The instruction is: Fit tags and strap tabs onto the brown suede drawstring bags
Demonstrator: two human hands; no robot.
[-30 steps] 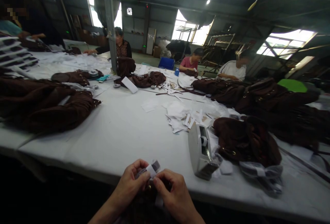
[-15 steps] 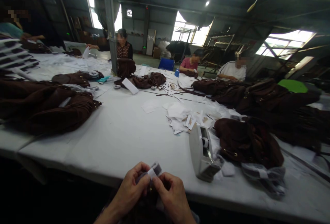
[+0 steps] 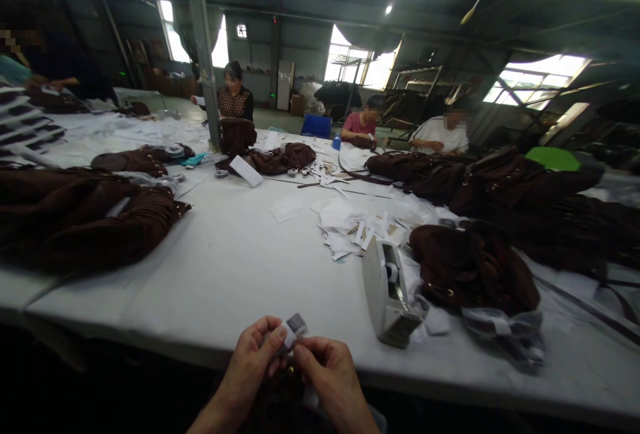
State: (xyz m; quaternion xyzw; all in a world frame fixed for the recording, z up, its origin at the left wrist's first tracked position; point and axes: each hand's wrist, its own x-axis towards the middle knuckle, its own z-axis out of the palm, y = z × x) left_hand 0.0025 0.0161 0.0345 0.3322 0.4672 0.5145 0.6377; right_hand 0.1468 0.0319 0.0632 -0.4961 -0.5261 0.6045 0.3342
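My left hand [image 3: 256, 362] is closed on a small wrapped strip [image 3: 299, 323], greyish at its far end with a white paper band around it. The thumb presses on the white band. Beside it, my right hand [image 3: 327, 371] has thumb and forefinger pinched together at the strip's near right edge; what lies between those fingertips is too small to make out. Under both hands, at the table's front edge, is a dark brown bag [image 3: 280, 397], mostly in shadow, with a small gold-coloured fitting. The tape dispenser [image 3: 383, 294] stands on the table to the right of my hands.
A brown bag [image 3: 475, 267] with a plastic-wrapped strap lies right of the dispenser. Paper scraps [image 3: 345, 224] are heaped behind it. More brown bags [image 3: 95, 221] lie at left and far right on the white table [image 3: 225, 274]. A post [image 3: 203, 54] and several people are across it.
My left thumb has shifted up onto the white band, and the strip has turned slightly. The right fingertips have moved to its lower edge. The whole view has swung a little to the right.
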